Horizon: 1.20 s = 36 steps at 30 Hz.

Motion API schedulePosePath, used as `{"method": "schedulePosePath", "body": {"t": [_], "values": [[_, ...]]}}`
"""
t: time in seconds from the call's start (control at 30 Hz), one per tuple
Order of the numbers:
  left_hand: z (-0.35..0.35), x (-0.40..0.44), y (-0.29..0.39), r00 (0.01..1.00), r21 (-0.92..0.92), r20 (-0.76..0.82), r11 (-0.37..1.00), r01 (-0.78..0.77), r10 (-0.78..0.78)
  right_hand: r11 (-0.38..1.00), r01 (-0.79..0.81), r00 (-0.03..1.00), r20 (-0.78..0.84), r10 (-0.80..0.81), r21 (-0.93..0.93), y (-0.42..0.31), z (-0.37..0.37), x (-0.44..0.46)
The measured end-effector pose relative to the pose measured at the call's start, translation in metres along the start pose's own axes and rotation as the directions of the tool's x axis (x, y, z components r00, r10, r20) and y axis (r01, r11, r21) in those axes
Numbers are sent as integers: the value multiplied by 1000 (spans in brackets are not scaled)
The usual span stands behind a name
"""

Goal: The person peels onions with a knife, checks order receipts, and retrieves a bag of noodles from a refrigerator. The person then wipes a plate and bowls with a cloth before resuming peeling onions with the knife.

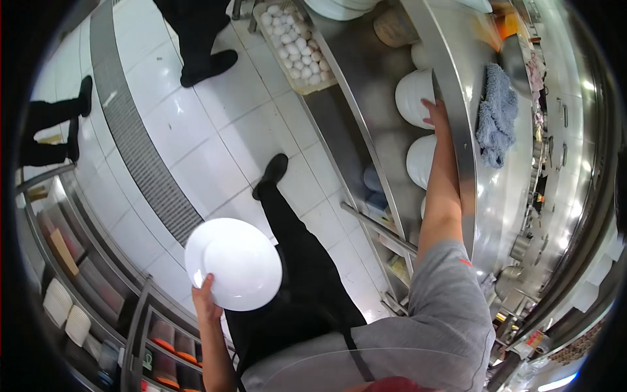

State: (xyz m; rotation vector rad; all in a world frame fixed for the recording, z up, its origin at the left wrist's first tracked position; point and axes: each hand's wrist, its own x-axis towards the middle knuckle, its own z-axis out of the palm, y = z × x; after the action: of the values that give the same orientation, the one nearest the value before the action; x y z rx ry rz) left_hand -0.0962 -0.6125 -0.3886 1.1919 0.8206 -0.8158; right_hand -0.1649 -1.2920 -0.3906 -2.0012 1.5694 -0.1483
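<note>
My left hand point(206, 302) grips the rim of a round white plate point(235, 264), thumb on its upper face. The plate is held out in front of my left leg, with nothing on it. Under the steel counter, my right hand point(437, 115) reaches in to a stack of white bowls point(413, 98) on the shelf. Its visible fingers are spread and lie against or just beside the bowls; the counter's edge hides part of the hand. A second white bowl stack point(421, 162) stands nearer to me, partly behind my forearm.
A crate of white eggs point(297, 49) is at the shelf's far end. On the steel counter point(499, 209) lies a blue-grey cloth point(498, 116). Two other people's legs show on the tiled floor point(235, 140), beside a drain grate point(134, 104). Racks point(140, 313) stand at left.
</note>
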Motion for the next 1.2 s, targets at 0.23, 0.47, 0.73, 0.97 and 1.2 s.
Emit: {"method": "schedulePosePath", "body": {"t": [0.23, 0.47, 0.73, 0.97, 1.2], "values": [[30, 1, 19, 997, 27, 70, 999, -19, 17, 962, 125, 909, -361, -209, -242, -4, 11, -16], [37, -11, 36, 984, -46, 156, 996, -76, 83, 900, 194, 924, -236, -302, -391, -36, -3, -139], [17, -36, 49, 937, -143, 291, 977, -160, 196, 634, 771, 625, 122, -771, 57, -52, 4, -328], [5, -92, 97, 892, -159, 358, 959, -234, 277, 604, 648, 570, 230, -788, 464, -126, -184, -440], [63, -145, 121, 833, -210, 435, 938, -276, 343, 806, 554, 765, -255, -592, -208, -73, -238, -361]]}}
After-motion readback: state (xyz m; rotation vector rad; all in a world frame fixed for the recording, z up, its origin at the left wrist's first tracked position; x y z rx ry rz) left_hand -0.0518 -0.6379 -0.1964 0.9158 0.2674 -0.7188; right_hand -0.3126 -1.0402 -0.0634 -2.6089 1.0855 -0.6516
